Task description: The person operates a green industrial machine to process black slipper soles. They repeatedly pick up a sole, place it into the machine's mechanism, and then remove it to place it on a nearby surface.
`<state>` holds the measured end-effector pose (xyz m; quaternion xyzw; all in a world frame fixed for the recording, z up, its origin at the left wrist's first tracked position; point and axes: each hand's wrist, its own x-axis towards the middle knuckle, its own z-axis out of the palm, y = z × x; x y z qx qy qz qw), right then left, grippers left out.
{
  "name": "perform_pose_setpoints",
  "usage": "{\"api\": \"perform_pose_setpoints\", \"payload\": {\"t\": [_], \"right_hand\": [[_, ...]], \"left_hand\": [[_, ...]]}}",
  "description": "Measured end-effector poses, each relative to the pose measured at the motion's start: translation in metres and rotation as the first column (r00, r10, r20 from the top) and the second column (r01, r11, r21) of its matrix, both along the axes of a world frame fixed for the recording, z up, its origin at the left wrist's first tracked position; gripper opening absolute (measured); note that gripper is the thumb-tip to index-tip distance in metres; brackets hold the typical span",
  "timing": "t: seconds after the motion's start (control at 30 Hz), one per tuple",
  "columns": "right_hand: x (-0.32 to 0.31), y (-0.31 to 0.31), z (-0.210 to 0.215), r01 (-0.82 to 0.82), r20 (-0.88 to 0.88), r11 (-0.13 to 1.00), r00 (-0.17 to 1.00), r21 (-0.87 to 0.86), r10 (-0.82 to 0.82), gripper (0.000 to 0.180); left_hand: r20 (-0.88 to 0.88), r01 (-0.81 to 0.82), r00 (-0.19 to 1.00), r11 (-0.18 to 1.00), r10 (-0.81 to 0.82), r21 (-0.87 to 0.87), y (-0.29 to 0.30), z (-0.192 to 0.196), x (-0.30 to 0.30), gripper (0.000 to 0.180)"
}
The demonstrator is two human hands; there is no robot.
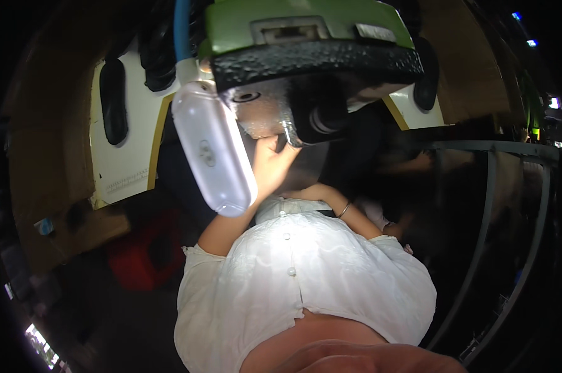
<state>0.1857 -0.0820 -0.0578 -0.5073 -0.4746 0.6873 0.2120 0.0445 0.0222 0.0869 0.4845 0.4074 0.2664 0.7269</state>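
White capsule-shaped device (214, 149) hangs closest to lens, long axis tilted down-right; my left hand (270, 163) sits just right of it, fingers loosely spread, touching black cam unit (318, 115) above; right hand not seen

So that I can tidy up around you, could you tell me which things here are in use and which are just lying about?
In use:
- left hand, raised against the green and black device
- white pod on a blue cable, right beside that hand

Lying about:
- red box
- white board
- metal frame
- cardboard
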Motion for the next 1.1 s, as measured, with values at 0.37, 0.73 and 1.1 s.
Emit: {"api": "perform_pose_setpoints", "payload": {"t": [0.37,0.73,1.1], "right_hand": [[0.154,-0.015,0.038,0.755,-0.652,0.566,0.252,-0.33,-0.715,0.04],[-0.003,0.058,0.156,0.932,-0.799,0.216,-0.112,-0.291,-0.591,0.039],[-0.016,0.061,0.152,0.688,-0.641,0.691,0.636,0.221,-0.429,0.033]], "left_hand": [[0.07,-0.102,0.994,0.97,0.089,0.221,-0.015,0.014,-0.037,0.016],[0.183,-0.337,0.93,0.939,0.32,0.072,-0.012,-0.027,-0.102,0.027],[-0.425,0.127,0.905,0.967,-0.022,0.219,-0.032,-0.119,-0.12,0.034]]}}
